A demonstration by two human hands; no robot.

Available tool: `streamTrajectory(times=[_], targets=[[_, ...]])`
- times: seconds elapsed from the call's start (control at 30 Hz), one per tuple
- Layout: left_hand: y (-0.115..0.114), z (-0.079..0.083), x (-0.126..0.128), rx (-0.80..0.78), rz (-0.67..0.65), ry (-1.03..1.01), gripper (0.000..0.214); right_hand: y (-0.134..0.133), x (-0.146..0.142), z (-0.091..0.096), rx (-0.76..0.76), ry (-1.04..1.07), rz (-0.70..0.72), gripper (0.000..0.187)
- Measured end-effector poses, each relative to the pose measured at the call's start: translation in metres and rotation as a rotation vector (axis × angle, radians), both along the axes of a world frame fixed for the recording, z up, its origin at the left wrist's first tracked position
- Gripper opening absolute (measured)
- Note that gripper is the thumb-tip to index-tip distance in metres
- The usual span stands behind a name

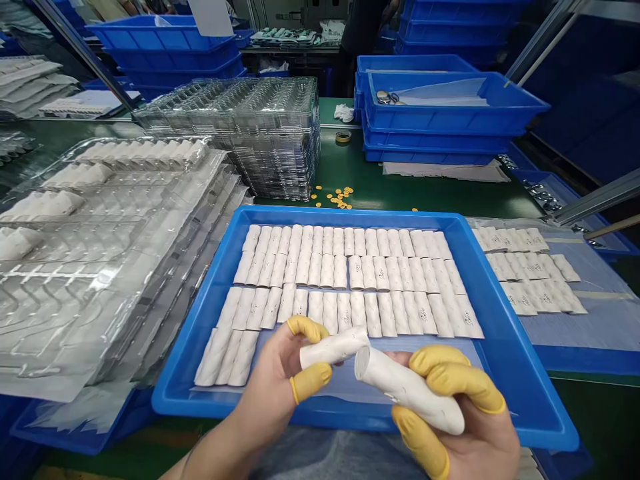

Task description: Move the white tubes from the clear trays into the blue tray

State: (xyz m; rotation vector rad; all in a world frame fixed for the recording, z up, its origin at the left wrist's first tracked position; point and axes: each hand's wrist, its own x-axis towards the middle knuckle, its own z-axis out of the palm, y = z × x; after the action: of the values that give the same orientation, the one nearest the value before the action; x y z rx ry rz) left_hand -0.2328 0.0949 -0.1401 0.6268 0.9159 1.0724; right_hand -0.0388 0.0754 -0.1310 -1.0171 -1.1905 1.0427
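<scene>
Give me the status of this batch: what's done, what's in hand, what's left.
Done, it seems: rows of white rolled pieces lie side by side in the blue tray. In hand: the left hand and the right hand each grip one white piece. Left, it seems: more white pieces lie on the sheet to the right, and the stacked clear plastic trays look empty.

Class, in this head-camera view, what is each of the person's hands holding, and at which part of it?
The left hand pinches a white tube near its left end; the right hand grips a second white tube along its right half.
</scene>
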Motion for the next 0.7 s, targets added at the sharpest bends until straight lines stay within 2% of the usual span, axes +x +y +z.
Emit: streamTrajectory(times=[0.13,0.27,0.33,0.43,0.53,0.7], targets=[[-0.001,0.003,0.012,-0.175,-0.025,-0.255,0.024,0.0,-0.009,-0.016,-0.047,-0.01,-0.017,0.023],[-0.006,0.003,0.013,-0.07,-0.073,-0.248,0.033,-0.001,-0.012,-0.025,-0.131,-0.03,0.033,0.031],[-0.01,0.001,0.01,-0.012,-0.088,-0.2,0.047,-0.001,-0.011,-0.024,-0.187,-0.006,0.09,0.034],[-0.015,-0.002,0.005,0.043,-0.115,-0.144,0.064,0.0,-0.007,-0.018,-0.322,0.106,0.274,0.042],[-0.017,-0.001,0.0,0.064,-0.133,-0.141,0.066,0.001,-0.003,-0.012,-0.479,0.249,0.43,0.052],[-0.018,0.003,-0.004,0.054,-0.169,-0.126,0.065,0.004,-0.002,-0.004,-0.55,0.412,0.498,0.052]])
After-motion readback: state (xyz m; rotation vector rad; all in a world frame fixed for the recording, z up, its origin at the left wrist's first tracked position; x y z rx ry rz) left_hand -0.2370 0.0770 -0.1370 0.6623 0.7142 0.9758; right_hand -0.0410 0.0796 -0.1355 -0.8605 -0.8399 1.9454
